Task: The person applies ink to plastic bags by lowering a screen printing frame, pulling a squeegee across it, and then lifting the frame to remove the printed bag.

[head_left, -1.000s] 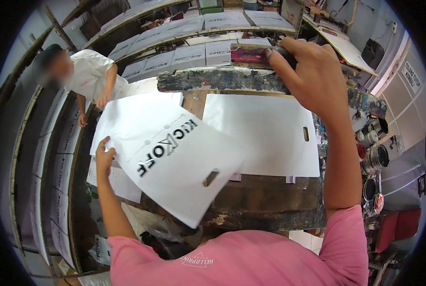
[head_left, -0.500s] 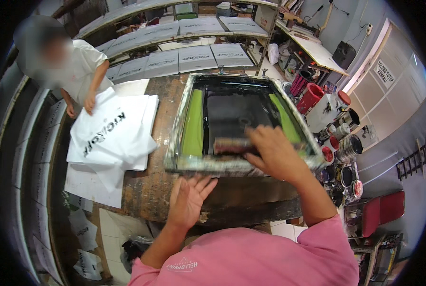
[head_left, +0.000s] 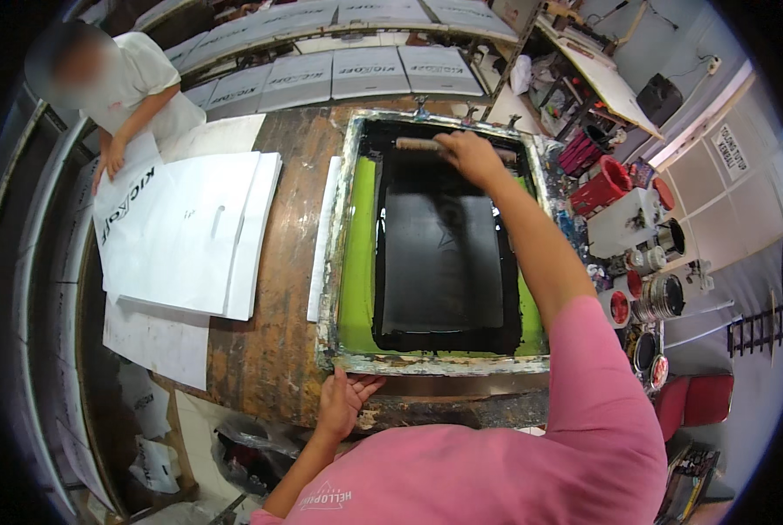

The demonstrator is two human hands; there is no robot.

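A silk-screen frame (head_left: 350,219) with a paint-stained rim lies on the wooden worktable. Black ink covers the middle of its mesh (head_left: 439,262), bordered by green strips at the sides. At the far end, my right hand (head_left: 470,157) is closed on a squeegee (head_left: 417,143) with a wooden handle, which sits across the inked mesh. My left hand (head_left: 346,404), palm up with fingers stretched out, is at the frame's near left corner; its fingertips touch the rim's underside or lie just beside it. A white sheet (head_left: 323,254) sticks out from under the frame's left side.
At the left, a co-worker's hand (head_left: 113,157) holds a printed sheet over a stack of white paper (head_left: 186,254). Racks of printed sheets (head_left: 368,72) stand behind and left. Ink cans (head_left: 658,297) and a red bucket (head_left: 603,185) crowd the right. A red chair (head_left: 693,407) stands lower right.
My right hand and the squeegee have moved from the near end to the far end of the screen. The frame now lies lower on the table. The co-worker has shifted the printed sheet leftward.
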